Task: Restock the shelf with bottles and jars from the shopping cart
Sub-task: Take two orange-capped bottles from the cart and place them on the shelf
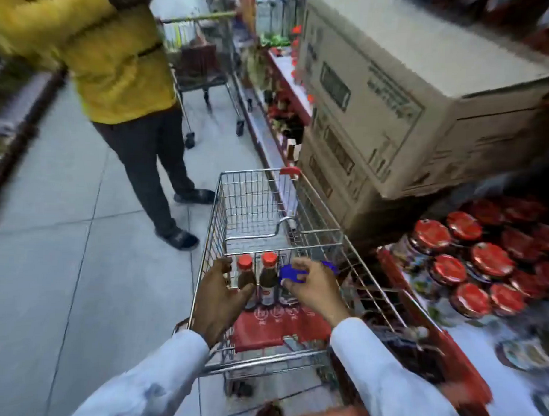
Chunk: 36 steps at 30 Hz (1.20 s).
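A wire shopping cart (223,206) stands in front of me in the aisle. In its child-seat section stand dark bottles with red caps: one (245,273) by my left hand and another (268,277) in the middle. My left hand (219,294) curls around the left bottle, thumb touching its side. My right hand (315,288) grips a third bottle whose top is covered by a blue patch (292,274). To the right, the shelf (398,274) holds several red-lidded jars (470,264).
Stacked cardboard boxes (395,97) sit on the shelf above and beyond the jars. A person in a yellow top (116,62) stands in the aisle at left, near a second cart (206,65). Tiled floor lies left of my cart.
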Each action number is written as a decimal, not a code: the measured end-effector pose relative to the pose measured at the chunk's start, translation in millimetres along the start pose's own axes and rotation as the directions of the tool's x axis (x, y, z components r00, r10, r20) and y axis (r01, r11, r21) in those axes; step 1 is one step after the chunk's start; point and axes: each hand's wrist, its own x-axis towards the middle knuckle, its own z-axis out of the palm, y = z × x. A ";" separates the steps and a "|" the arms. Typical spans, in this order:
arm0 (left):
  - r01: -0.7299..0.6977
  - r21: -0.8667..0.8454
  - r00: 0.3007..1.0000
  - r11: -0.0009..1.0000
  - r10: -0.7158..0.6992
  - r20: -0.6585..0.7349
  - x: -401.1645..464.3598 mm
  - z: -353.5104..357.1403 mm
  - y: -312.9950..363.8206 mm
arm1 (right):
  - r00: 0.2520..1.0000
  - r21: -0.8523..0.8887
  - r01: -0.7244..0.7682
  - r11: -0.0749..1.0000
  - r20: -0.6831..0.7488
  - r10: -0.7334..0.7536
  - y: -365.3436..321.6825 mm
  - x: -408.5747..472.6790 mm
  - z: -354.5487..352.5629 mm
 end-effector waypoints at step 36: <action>-0.465 -0.369 0.871 0.805 0.491 -0.029 -86.5 -5.5 233.6 | 0.680 0.168 0.258 0.951 -0.731 -0.056 -34.4 -191.0 -196.6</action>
